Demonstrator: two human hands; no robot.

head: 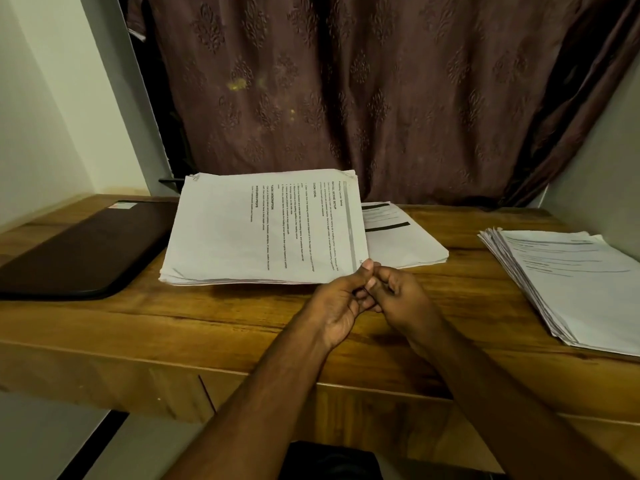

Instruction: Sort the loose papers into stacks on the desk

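Note:
A thick stack of printed papers lies in the middle of the wooden desk, its top sheet turned sideways. My left hand pinches the stack's near right corner, thumb on top. My right hand meets it at the same corner, its fingers curled against the paper's edge and the left fingers. A second, flatter stack lies just behind to the right, partly covered. A third, fanned stack sits at the desk's right end.
A dark flat pad or closed laptop covers the desk's left part, its right edge under the middle stack. A brown patterned curtain hangs behind the desk. White walls close in on both sides.

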